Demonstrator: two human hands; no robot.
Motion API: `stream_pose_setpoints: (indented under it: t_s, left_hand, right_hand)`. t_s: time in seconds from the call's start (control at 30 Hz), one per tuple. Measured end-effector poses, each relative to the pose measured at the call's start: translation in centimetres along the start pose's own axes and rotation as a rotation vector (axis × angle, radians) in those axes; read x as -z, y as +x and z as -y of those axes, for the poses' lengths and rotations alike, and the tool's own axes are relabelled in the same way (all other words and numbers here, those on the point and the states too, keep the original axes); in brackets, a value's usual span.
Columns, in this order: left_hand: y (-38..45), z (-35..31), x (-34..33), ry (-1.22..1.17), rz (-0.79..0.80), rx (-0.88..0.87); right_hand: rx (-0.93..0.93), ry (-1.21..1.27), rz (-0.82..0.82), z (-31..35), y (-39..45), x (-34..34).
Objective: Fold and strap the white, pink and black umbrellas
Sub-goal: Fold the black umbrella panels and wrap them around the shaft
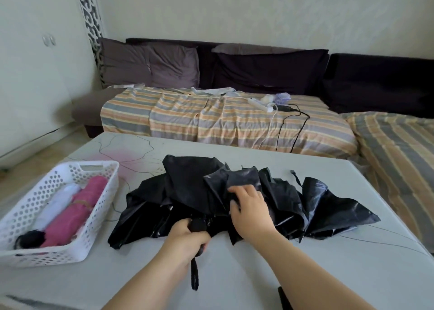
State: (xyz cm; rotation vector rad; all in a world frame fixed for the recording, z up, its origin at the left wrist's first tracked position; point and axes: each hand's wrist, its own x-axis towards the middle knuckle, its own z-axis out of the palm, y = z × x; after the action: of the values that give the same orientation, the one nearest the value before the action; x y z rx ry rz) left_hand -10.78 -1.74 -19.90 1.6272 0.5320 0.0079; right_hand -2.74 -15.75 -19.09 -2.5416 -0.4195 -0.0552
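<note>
The black umbrella (187,192) lies collapsed on the table, its canopy spread loose and crumpled across the middle. My left hand (187,239) grips its black handle at the near edge, and the wrist loop hangs toward me. My right hand (249,208) pinches a fold of the black canopy near the centre. The pink umbrella (77,211) and the white umbrella (58,204) lie rolled side by side in a white perforated basket (103,206) at the left.
The pale table (258,274) has a faint pink patch at its far left. A dark object (284,298) sits at the near edge. Behind the table stands a sofa with striped covers (211,119), a power strip and cables.
</note>
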Motion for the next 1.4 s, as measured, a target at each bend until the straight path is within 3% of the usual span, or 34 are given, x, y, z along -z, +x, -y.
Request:
stream_pose_setpoints:
  t_s: [0.07, 0.17, 0.27, 0.43, 0.7, 0.8, 0.87, 0.93, 1.03, 1.1, 1.13, 1.17, 1.23, 1.33, 1.4]
  left_hand:
    - [-0.5, -0.5, 1.0, 0.005, -0.020, -0.041]
    - [-0.7, -0.8, 2.2, 0.008, -0.030, -0.065]
    - [-0.5, -0.5, 2.8, 0.013, -0.043, -0.074]
    - [0.4, 0.1, 3.2, -0.040, -0.002, -0.126]
    - [2.2, -0.5, 3.6, -0.203, 0.009, -0.164]
    - [3.5, -0.4, 2.2, -0.214, 0.029, -0.153]
    - [4.1, -0.3, 0.5, -0.221, 0.036, -0.135]
    - [4.3, -0.1, -1.1, -0.227, 0.046, -0.132]
    - [4.2, 0.2, -2.7, -0.220, 0.054, -0.143]
    - [4.0, 0.0, -2.9, -0.191, 0.061, -0.148]
    - [3.7, -0.2, -3.0, -0.184, 0.067, -0.152]
    - [3.3, -0.4, -3.0, -0.185, 0.074, -0.155]
    - [2.3, -0.9, -3.0, -0.205, 0.087, -0.152]
    - [0.8, -1.2, -3.5, -0.187, 0.112, -0.178]
    - [-0.2, -1.3, -4.0, -0.167, 0.140, -0.217]
  right_hand:
    - [-0.037, -0.204, 0.179, -0.9, 0.6, -0.5]
    - [-0.215, -0.163, 0.326, -2.6, 1.4, -1.4]
    - [-0.318, -0.101, 0.296, -4.1, 2.0, -1.8]
    - [-0.365, -0.357, 0.387, -6.1, 1.3, -2.3]
    - [-0.634, -0.325, 0.199, -10.7, 2.9, -0.9]
    - [-0.555, -0.367, 0.293, -10.7, 3.1, -1.2]
    - [-0.540, -0.269, 0.306, -9.9, 3.5, -1.1]
    - [-0.558, -0.072, 0.173, -8.8, 3.9, 0.1]
    - [-0.542, 0.240, -0.379, -6.8, 3.4, 3.0]
    - [-0.407, 0.413, -0.803, -4.8, 3.1, 5.3]
    - [-0.291, 0.458, -0.929, -3.6, 3.2, 6.8]
    - [-0.185, 0.489, -0.943, -2.4, 3.5, 8.2]
    - [-0.091, 0.474, -0.693, 0.0, 4.1, 10.2]
    - [-0.375, 0.380, -0.146, 2.1, 5.0, 9.4]
    - [-0.539, 0.513, 0.056, 2.5, 4.1, 7.6]
